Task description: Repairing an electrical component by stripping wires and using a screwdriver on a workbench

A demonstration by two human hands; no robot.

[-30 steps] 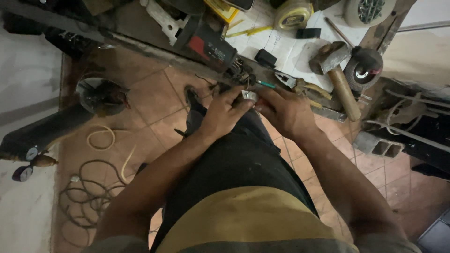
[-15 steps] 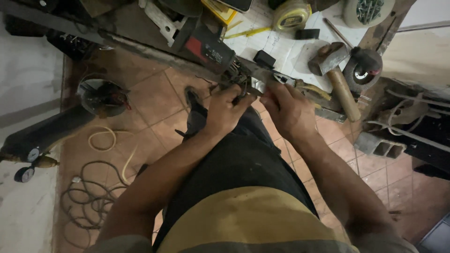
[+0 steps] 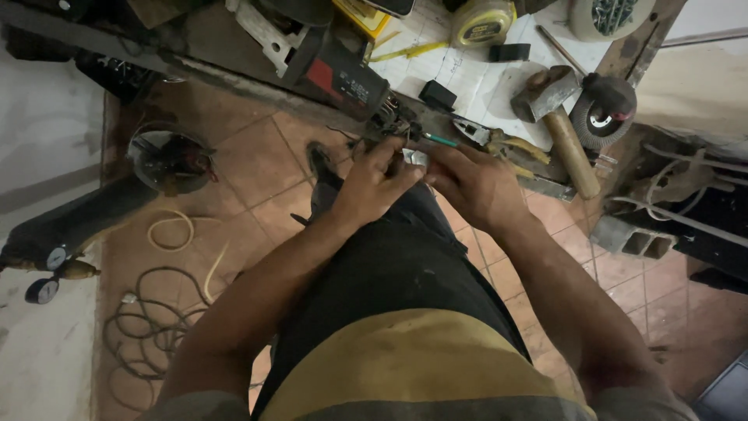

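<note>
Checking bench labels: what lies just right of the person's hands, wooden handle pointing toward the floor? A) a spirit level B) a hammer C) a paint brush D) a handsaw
B: a hammer with a heavy metal head and a wooden handle lies on the bench top, just right of the right hand and beside a flap grinding disc.

Your workbench (image 3: 234, 47) runs across the top, its front edge slanting down toward the right. On it you have a red and black power tool (image 3: 343, 74) near the middle of that front edge, a yellow tape measure (image 3: 483, 23) at the back, a small black block (image 3: 438, 95), pliers (image 3: 487, 136) and a hammer (image 3: 557, 117) with a grinding disc (image 3: 601, 117) just beside it at the right end. Below lies the tiled floor (image 3: 257, 164) (reddish, dusty), carrying coiled black cable (image 3: 148, 335) and a pale hose loop (image 3: 175, 230).
</note>
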